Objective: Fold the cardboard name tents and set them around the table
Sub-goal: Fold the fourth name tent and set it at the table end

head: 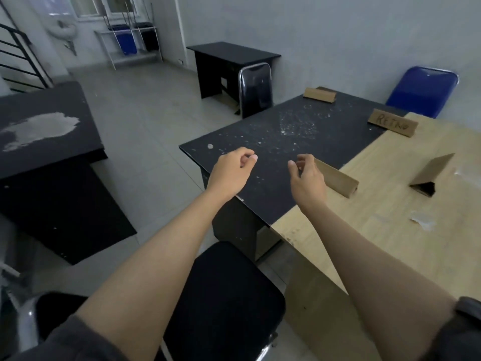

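Head view: our right hand (307, 175) is nearest the tent (335, 179) lying rightward; both hands loosely curled, left hand (231, 170) empty.

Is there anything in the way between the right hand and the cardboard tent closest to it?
Nothing visible is in the way. The right hand is empty and hovers right beside the nearest name tent, whose near end sits just behind the fingers. Only bare black table lies around them.
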Available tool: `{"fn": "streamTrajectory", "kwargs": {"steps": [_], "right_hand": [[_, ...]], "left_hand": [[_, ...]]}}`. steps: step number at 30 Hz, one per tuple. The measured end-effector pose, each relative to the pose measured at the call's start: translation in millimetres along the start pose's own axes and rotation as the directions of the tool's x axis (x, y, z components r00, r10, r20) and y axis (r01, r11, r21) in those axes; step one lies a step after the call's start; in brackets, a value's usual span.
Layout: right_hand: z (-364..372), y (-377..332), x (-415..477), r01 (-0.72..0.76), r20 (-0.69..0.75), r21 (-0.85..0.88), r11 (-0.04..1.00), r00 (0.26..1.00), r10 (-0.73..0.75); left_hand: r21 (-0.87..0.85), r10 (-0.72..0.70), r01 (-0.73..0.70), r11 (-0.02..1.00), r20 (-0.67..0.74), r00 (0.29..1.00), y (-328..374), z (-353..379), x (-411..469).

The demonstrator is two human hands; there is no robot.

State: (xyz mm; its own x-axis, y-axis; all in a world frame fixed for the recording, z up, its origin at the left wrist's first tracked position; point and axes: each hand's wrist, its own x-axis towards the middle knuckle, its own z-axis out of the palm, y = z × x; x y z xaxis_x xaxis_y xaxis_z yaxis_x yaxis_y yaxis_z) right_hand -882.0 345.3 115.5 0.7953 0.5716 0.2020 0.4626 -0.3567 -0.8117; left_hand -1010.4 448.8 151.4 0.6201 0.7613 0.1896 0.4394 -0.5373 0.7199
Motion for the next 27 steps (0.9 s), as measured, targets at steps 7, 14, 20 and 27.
{"fn": "streamTrajectory", "kwargs": {"steps": [7, 14, 20, 27], "right_hand": [[56.9, -55.8, -10.8, 0.001, -0.082, -0.005, 1.000, 0.997, -0.001], [94.5, -105.2, -30.0, -0.080, -0.246, 0.014, 0.997, 0.966, 0.081], [87.2, -134.2, -37.1, -0.119, -0.314, -0.007, 0.993, 0.943, 0.111], [88.5, -142.6, -51.2, -0.134, -0.353, -0.033, 0.990, 0.929, 0.114]], "left_hand": [[-0.021, 0.071, -0.071, 0.997, 0.005, 0.997, -45.4, -66.5, 26.5], [-0.018, 0.220, -0.219, 0.975, 0.105, 0.970, -84.3, -115.4, 55.1], [-0.075, 0.277, -0.268, 0.960, 0.141, 0.951, -78.6, -132.3, 62.8], [-0.141, 0.301, -0.280, 0.950, 0.154, 0.941, -76.5, -120.9, 50.9]]}}
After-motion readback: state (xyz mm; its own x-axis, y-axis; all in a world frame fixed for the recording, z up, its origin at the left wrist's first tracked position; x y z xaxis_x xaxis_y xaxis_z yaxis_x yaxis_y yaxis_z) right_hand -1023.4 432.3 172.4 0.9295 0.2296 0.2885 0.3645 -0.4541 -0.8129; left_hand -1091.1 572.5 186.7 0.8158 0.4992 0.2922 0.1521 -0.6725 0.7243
